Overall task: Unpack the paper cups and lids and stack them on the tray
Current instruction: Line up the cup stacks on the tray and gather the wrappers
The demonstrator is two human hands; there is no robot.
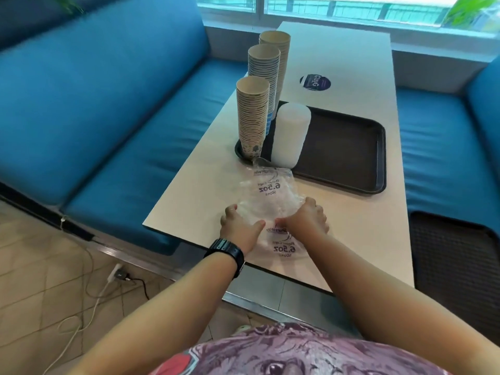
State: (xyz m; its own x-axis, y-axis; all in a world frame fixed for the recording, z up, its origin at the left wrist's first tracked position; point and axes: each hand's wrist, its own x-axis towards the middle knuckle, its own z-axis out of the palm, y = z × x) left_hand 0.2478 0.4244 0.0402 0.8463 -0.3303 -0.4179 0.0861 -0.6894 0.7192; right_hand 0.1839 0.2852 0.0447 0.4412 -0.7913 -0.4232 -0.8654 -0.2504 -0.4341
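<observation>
- Both hands at near table (338,234) edge: left hand (238,228) and right hand (305,220) each grip clear plastic wrappers (266,196), fingers curled into them.
- Three cup stacks (253,117) upright along tray (349,147) left edge.
- White lid stack (290,133) upright beside nearest cups, on tray.

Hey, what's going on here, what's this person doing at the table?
A person is unpacking paper cups. Both the left hand and the right hand grip the clear plastic wrappers, printed 6.5oz, at the near end of the white table. Three tall cup stacks stand in a row along the left edge of the dark tray, and a white lid stack stands beside them. The rest of the tray is bare.
</observation>
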